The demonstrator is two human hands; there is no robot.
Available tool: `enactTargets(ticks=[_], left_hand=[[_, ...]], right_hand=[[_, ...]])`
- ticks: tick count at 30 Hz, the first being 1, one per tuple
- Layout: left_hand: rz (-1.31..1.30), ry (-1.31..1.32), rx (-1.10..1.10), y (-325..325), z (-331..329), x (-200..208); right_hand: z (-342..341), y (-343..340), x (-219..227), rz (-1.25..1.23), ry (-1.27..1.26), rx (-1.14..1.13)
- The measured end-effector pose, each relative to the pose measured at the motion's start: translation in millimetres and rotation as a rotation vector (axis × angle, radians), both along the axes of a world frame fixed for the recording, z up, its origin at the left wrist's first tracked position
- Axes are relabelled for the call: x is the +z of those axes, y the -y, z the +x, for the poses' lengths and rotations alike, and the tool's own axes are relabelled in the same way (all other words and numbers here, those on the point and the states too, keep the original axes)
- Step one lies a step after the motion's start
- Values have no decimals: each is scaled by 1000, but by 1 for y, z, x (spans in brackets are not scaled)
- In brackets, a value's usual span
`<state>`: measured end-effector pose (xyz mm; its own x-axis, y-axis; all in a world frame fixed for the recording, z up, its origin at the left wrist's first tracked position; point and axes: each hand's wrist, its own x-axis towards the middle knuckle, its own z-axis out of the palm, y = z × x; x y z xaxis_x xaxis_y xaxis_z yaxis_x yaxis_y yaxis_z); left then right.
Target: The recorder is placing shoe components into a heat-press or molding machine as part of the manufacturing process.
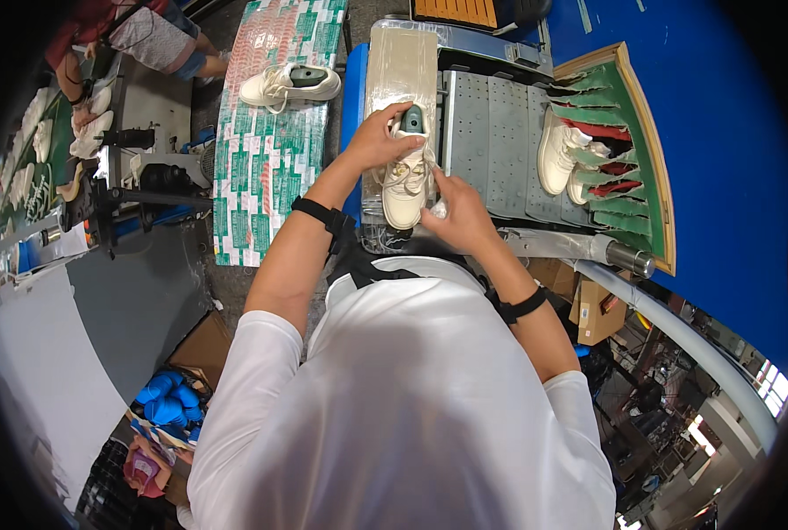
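Taped board [401, 66] carries shoe [403, 201], toe toward wearer [420, 371]; left hand [378, 141] pinches heel end, right hand [464, 216] spread along right side.

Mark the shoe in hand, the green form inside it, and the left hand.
Held shoe [405, 182]: head view, on its lacing.
Green form [413, 124]: head view, on its exposed top.
Left hand [377, 141]: head view, on the back.
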<state>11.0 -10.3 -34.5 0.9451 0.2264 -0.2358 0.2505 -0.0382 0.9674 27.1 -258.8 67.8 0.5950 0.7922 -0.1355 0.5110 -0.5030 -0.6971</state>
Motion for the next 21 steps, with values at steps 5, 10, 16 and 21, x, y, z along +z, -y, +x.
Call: enactTargets(ticks=[5,10,16,21], left_hand=[[125,8,11,-3,1,-6],[25,26,8,-1,-1,3],[135,3,0,2,0,0],[51,5,15,1,0,-1]], right_hand=[[-21,8,42,-138,127,118],[-12,-17,29,29,252,118],[-10,-45,1,-50,167,183],[-13,-47,25,-86,-25,157]])
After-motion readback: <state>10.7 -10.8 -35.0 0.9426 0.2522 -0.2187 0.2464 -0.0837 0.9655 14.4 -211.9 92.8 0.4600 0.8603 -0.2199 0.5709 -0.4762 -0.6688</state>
